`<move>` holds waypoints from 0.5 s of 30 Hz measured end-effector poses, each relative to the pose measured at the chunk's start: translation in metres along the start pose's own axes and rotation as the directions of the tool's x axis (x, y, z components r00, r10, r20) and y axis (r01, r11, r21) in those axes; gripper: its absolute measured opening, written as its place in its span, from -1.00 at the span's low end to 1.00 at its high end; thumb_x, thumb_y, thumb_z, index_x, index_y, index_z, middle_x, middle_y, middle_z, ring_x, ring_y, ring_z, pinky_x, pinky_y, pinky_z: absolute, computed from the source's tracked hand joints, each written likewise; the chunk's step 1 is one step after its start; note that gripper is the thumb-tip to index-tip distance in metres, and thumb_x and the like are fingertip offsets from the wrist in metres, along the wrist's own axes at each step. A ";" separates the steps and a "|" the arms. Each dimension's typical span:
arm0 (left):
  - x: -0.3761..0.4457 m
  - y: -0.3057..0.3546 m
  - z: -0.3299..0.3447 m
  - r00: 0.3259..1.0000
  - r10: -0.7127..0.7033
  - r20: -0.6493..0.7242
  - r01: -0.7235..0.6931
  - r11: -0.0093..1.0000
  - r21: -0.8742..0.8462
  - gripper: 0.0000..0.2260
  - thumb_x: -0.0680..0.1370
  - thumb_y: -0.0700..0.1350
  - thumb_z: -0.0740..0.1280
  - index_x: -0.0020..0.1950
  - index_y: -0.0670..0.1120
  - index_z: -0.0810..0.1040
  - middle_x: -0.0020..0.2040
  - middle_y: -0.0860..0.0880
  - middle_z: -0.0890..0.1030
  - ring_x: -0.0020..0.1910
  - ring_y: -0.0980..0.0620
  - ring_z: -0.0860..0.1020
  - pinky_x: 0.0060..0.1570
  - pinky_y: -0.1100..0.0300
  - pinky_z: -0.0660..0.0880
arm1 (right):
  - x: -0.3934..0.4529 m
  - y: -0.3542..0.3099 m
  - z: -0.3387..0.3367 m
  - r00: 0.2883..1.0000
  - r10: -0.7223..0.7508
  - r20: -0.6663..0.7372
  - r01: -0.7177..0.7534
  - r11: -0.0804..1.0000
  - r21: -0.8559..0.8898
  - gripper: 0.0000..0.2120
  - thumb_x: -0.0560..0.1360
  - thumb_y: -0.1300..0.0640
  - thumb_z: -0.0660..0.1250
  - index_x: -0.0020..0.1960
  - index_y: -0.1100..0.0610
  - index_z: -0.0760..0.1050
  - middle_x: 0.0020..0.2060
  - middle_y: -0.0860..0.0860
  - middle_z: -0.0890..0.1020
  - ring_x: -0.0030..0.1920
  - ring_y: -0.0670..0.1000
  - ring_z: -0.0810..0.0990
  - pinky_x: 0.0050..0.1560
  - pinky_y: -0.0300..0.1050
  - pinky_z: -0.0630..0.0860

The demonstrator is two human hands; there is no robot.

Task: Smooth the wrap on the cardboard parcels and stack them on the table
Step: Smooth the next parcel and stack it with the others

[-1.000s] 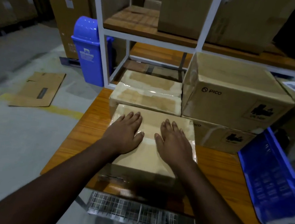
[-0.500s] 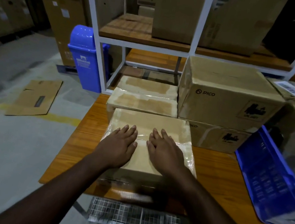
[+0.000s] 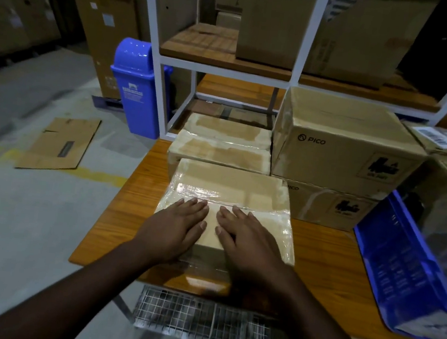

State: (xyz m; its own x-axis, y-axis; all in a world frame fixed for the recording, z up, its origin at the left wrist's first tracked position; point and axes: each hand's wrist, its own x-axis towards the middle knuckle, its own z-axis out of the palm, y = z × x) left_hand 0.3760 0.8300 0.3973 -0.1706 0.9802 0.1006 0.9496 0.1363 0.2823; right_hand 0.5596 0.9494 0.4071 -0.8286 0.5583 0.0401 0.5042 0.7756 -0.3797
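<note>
Boxes and wrapped parcels crowd beyond the hands.
Left hand and right hand press flat, fingers spread, on the near parcel.

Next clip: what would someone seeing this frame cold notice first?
Both hands, left hand and right hand, lie flat with fingers straight on the near wrapped parcel at the table's front edge. Behind it sit two more wrapped parcels, and to their right two stacked PICO boxes. A blue bin stands on the floor to the left, beside the white shelf frame.
</note>
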 end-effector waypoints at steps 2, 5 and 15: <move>-0.018 -0.004 0.000 0.999 -0.020 -0.047 0.020 1.000 0.003 -0.52 0.74 0.16 0.02 0.61 0.00 0.31 0.61 0.05 0.27 0.63 0.10 0.15 0.60 0.18 0.02 | -0.019 0.013 0.001 1.000 0.001 -0.019 -0.002 1.000 -0.028 -0.50 0.70 -0.22 0.02 0.58 -0.14 0.35 0.59 -0.24 0.29 0.61 -0.14 0.16 0.52 -0.18 -0.03; -0.040 -0.005 0.005 0.996 -0.035 -0.081 0.036 0.999 0.016 -0.46 0.71 0.21 -0.07 0.61 0.00 0.28 0.61 0.07 0.25 0.62 0.09 0.15 0.59 0.13 0.06 | -0.051 0.031 0.007 0.977 0.087 -0.196 -0.085 0.996 0.022 -0.50 0.67 -0.22 -0.01 0.47 -0.12 0.49 0.48 -0.25 0.43 0.55 -0.18 0.29 0.59 -0.07 0.10; -0.054 -0.022 0.004 0.985 0.120 -0.127 -0.126 0.991 -0.038 -0.46 0.65 0.16 0.17 0.54 -0.11 0.43 0.56 -0.03 0.37 0.58 -0.04 0.30 0.56 -0.03 0.22 | -0.074 0.068 0.043 0.753 -0.098 -0.651 0.090 0.995 -0.045 -0.72 0.67 0.11 0.29 0.26 0.19 0.67 0.26 0.08 0.67 0.34 0.06 0.61 0.49 0.22 0.40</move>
State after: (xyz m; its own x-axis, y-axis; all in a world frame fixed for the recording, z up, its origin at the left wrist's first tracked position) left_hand 0.3656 0.7747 0.3814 -0.0871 0.9633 0.2540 0.9528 0.0062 0.3034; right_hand 0.6450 0.9478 0.3384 -0.5147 0.5361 0.6690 0.4378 0.8353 -0.3326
